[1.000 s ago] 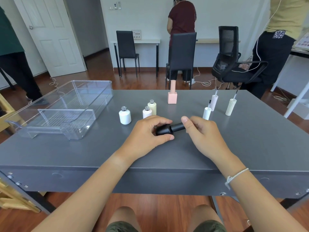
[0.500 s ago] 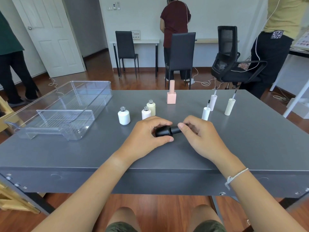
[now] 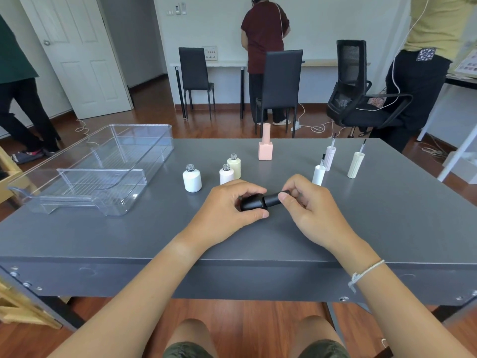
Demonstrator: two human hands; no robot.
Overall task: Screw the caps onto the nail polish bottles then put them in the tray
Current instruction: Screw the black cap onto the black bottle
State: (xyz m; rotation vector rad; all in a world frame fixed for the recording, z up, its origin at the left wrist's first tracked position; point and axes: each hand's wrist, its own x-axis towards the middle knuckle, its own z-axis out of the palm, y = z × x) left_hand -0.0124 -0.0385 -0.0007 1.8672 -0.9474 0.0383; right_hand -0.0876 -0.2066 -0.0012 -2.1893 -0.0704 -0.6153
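A black nail polish bottle [image 3: 251, 202] lies sideways just above the grey table, gripped by my left hand [image 3: 227, 210]. Its black cap [image 3: 273, 198] sits on the bottle's neck, pinched by the fingers of my right hand [image 3: 309, 210]. Three uncapped bottles stand behind my hands: a white bottle [image 3: 192, 178], a pale pink bottle [image 3: 226, 174] and a pale green bottle [image 3: 234, 166]. A capped pink bottle [image 3: 265, 147] stands farther back. Three loose caps stand brush-up at the right: a white cap [image 3: 318, 174], a lilac cap [image 3: 329, 158] and a cream cap [image 3: 355, 165]. The clear tray [image 3: 103, 174] sits at the table's left.
The grey table [image 3: 387, 215] ends at a front edge close to my knees. Black chairs [image 3: 280, 81] stand behind the table. Several people stand in the room beyond, one at the far left, one at a back desk, one at the right.
My right hand's fingers have shifted around the black cap, with its thumb now on the cap's near side. The left hand keeps holding the bottle in the same place.
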